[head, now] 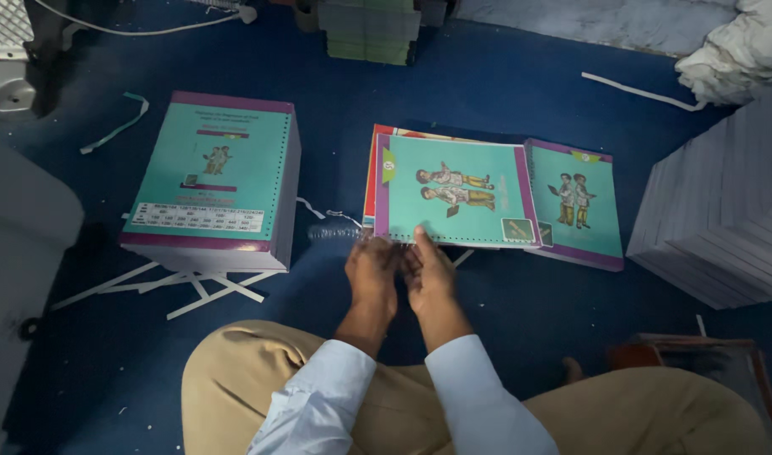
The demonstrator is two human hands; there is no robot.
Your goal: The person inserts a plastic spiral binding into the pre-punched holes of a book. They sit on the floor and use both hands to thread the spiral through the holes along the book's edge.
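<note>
**Q:** While the person sat cross-legged in tan trousers, how were the hands posed?

**A:** Both reached forward from pale blue sleeves, wrists nearly touching. The left hand (371, 271) was curled around the end of a clear spiral binding coil (335, 231), pinching it at the bottom left corner of the teal booklet (455, 202). The right hand (430, 271) lay just beside it, thumb pressed onto the booklet's punched bottom edge and fingers tucked under, so it was gripping that edge.

**Q:** And where was the booklet sitting, what was the room like?

**A:** It lay flat on the blue floor (520, 303), right in front of the knees, on top of a red-edged cover. A second teal booklet (578, 206) lay touching its right side. Off to the left stood a tall stack of teal booklets (217, 181) with white paper strips (192, 286) under it. On the right was a grey stack of pages (723, 219), and near the top edge another pile (371, 29). Pretty dim overall tbh.
</note>
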